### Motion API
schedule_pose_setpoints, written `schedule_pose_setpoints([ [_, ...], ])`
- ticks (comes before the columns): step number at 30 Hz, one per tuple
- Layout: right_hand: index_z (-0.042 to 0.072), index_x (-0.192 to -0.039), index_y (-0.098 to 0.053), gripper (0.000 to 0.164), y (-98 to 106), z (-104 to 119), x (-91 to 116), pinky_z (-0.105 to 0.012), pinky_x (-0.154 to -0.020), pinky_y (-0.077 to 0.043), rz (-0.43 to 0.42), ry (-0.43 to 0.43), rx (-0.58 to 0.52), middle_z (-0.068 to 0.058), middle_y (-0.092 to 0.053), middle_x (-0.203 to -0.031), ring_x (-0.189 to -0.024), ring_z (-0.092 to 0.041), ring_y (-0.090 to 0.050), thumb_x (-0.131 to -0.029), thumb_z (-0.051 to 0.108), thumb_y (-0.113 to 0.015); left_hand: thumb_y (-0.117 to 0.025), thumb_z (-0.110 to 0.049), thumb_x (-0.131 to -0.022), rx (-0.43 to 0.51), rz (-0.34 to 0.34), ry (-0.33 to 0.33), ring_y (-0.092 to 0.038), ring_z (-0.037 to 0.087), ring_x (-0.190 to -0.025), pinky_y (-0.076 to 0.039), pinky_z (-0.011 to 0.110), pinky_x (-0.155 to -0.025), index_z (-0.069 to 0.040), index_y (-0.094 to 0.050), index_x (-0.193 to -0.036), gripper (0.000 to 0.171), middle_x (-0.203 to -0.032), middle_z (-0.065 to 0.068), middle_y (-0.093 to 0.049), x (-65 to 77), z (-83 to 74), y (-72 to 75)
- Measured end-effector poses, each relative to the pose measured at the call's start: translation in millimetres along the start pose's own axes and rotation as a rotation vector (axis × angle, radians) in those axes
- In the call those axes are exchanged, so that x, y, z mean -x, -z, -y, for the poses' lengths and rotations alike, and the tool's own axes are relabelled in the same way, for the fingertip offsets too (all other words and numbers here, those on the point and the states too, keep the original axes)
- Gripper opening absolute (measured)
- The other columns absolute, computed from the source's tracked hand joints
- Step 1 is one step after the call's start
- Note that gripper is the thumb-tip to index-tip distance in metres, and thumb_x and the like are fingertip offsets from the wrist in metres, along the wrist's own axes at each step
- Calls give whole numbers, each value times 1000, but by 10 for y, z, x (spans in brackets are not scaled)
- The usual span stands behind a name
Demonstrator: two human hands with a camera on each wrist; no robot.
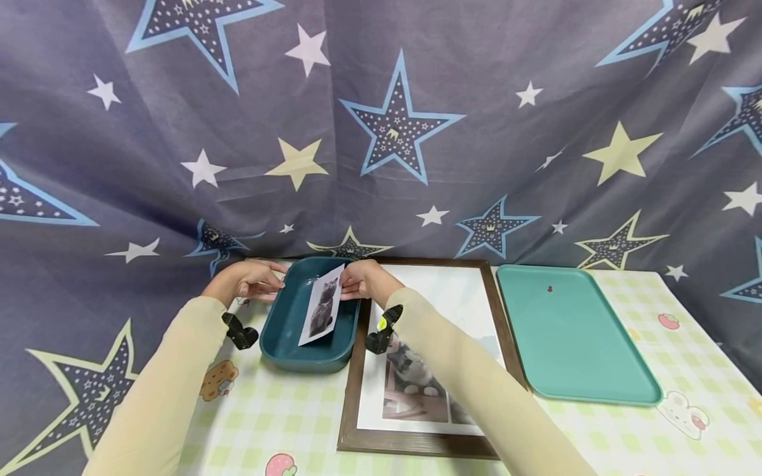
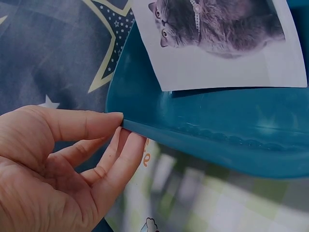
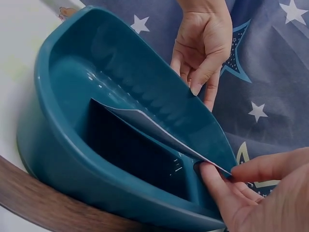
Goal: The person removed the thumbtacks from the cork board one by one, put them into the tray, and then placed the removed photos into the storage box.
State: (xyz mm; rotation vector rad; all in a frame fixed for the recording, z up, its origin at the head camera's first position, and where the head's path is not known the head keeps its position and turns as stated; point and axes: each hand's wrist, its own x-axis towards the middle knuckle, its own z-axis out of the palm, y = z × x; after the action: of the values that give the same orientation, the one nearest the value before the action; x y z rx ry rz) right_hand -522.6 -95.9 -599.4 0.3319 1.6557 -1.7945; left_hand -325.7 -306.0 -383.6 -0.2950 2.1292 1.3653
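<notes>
Firstly, left of centre, the left hand (image 1: 250, 280) pinches a teal basin (image 1: 287, 324) by its rim; a cat photograph (image 1: 323, 307) slants inside, pinched by the right hand (image 1: 366, 279). Rightward lie a brown picture frame (image 1: 351, 403), lower centre, and a green tray (image 1: 577, 337), right.

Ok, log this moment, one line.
left hand: pinches teal bin rim | right hand: pinches cat photo | green tray: beside picture frame

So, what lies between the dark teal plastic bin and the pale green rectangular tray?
A brown-bordered rectangular framed picture lies between bin and tray, partly hidden by the cream right sleeve; the head view shows this.
</notes>
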Motion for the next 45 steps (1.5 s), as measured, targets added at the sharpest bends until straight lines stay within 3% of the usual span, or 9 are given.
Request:
schedule_pose_setpoints([
  [2,-3,-113,-63,49,-1,-4,-52,-53,-69,-63,-9,-3,5,-27,-67,-104,-86,-43,-71,-67,-18,-70,-60,1,-97,2,4,0,-64,6,-84,-62,27,-85,1,-19,-160,76,-107,3,-60,-1,-3,0],
  [4,-4,-116,-62,47,-45,38,172,-52,-70,-64,-30,-2,27,-26,-66,-105,-85,-42,-72,-71,-18,-66,-60,1,-97,6,6,1,-64,6,-84,-62,27,-84,1,-19,-160,75,-106,2,-60,-3,-6,-3],
  [11,-3,-138,-45,58,-294,326,1830,-48,-80,-64,-90,49,113,-29,-58,-116,-97,-41,-69,-83,-17,-57,-61,1,-97,6,-2,3,-63,6,-85,-62,27,-83,1,-19,-161,76,-109,5,-58,-12,-13,-7],
  [14,-6,-142,-40,61,-336,397,2181,-48,-84,-63,-81,47,118,-31,-56,-118,-101,-43,-68,-84,-18,-56,-61,1,-96,5,-8,6,-63,7,-86,-62,27,-84,1,-20,-161,77,-112,6,-58,-10,-20,-9],
  [19,-6,-126,-48,55,-270,390,1959,-46,-68,-64,-62,28,97,-28,-56,-101,-84,-41,-67,-75,-22,-61,-61,1,-96,-1,-8,6,-64,6,-85,-62,28,-84,1,-19,-161,77,-113,6,-58,-9,-30,-12],
  [24,-7,-126,-51,52,-265,363,1812,-46,-73,-64,-71,31,120,-28,-58,-104,-88,-41,-67,-77,-21,-61,-61,1,-96,6,-9,9,-64,6,-84,-62,27,-83,1,-20,-161,76,-109,4,-59,-4,-36,-13],
  [32,-5,-117,-58,39,-193,269,1175,-44,-63,-64,-56,-4,166,-25,-62,-103,-81,-38,-67,-80,-14,-61,-60,2,-96,5,-12,-2,-65,4,-80,-62,26,-81,1,-21,-160,75,-100,0,-61,-2,-25,-22],
  [39,-7,-130,-58,41,-245,291,1637,-46,-82,-64,-17,14,173,-32,-56,-133,-110,-44,-63,-90,1,-53,-60,2,-96,-7,-18,-6,-63,6,-83,-62,28,-86,1,-21,-160,75,-109,4,-58,1,-6,-19],
  [45,-11,-128,-52,42,-175,312,1610,-47,-79,-64,92,-30,139,-32,-53,-129,-106,-43,-61,-89,2,-48,-60,0,-97,-25,-14,-5,-62,7,-87,-62,28,-87,0,-21,-160,75,-119,9,-55,7,4,-16],
])
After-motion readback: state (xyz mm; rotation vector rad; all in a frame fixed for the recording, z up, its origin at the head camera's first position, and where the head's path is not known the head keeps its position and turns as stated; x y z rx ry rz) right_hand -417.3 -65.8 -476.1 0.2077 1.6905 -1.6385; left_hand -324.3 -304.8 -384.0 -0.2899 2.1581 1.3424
